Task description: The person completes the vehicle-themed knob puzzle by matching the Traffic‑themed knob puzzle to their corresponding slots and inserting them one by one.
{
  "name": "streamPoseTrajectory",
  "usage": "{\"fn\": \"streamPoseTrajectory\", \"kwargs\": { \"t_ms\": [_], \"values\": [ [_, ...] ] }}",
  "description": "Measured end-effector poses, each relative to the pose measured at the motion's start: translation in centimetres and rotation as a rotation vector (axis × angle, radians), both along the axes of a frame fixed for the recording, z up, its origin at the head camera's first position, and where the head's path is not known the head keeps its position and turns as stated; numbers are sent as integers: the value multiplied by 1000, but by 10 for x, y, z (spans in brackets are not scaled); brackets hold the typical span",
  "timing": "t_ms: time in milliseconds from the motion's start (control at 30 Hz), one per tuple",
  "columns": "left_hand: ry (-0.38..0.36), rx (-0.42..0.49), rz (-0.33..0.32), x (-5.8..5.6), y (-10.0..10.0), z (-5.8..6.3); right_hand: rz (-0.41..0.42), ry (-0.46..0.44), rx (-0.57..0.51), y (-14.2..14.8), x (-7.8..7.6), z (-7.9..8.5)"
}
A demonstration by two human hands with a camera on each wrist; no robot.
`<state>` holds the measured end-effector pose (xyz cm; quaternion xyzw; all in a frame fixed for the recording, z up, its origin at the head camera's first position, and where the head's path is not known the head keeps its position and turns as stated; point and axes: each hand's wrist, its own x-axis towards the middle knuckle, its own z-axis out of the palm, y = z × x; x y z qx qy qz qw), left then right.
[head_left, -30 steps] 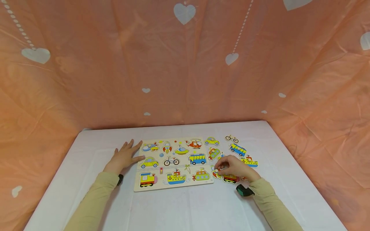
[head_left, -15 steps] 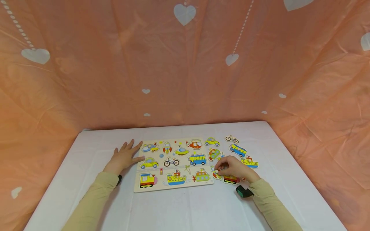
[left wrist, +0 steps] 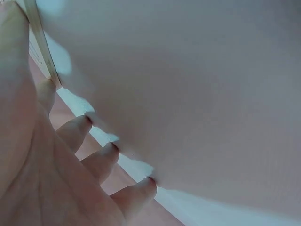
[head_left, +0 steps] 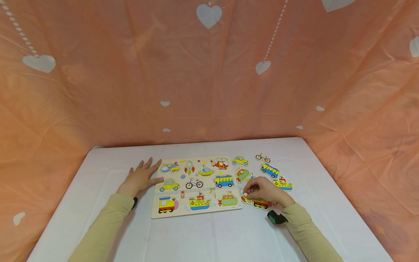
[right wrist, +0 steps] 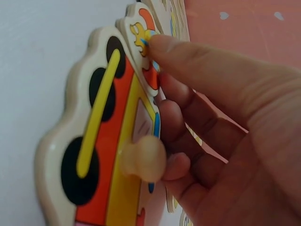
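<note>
Head view: left hand [head_left: 140,178] lies flat on the tabletop [head_left: 212,233], fingers straight against the puzzle board [head_left: 196,186], apparently steadying it; right hand [head_left: 266,190] pinches a loose piece [head_left: 244,197] beside the board; left wrist view: fingers [left wrist: 75,132] spread, grip released; right wrist view: fingertips [right wrist: 162,47] nip the piece over the train piece [right wrist: 103,155]

We see a white table [head_left: 203,236] backed by a peach curtain with white hearts [head_left: 209,72]. Loose wooden pieces lie at the right: a yellow car [head_left: 240,160] and a bicycle [head_left: 262,157] at the far side, a blue bus [head_left: 269,170] nearer, and a yellow boat [head_left: 283,183] nearest.
</note>
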<state>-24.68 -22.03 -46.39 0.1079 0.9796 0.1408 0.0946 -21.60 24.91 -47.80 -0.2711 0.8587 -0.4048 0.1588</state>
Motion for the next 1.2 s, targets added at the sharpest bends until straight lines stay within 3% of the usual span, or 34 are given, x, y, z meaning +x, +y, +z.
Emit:
{"fn": "streamPoseTrajectory", "kwargs": {
  "t_ms": [467, 600, 800, 1200],
  "values": [
    [-18, -5, 29, -1, 1, -3, -20, 8, -10, 3, -1, -3],
    [-18, -7, 32, -1, 0, -6, -20, 58, -13, 4, -2, -2],
    [-8, -7, 29, -2, -1, -9, -39, 71, -42, 4, -3, 4],
    [0, -9, 25, 0, 1, -4, -90, 120, 18, -10, -13, 19]
  ]
}}
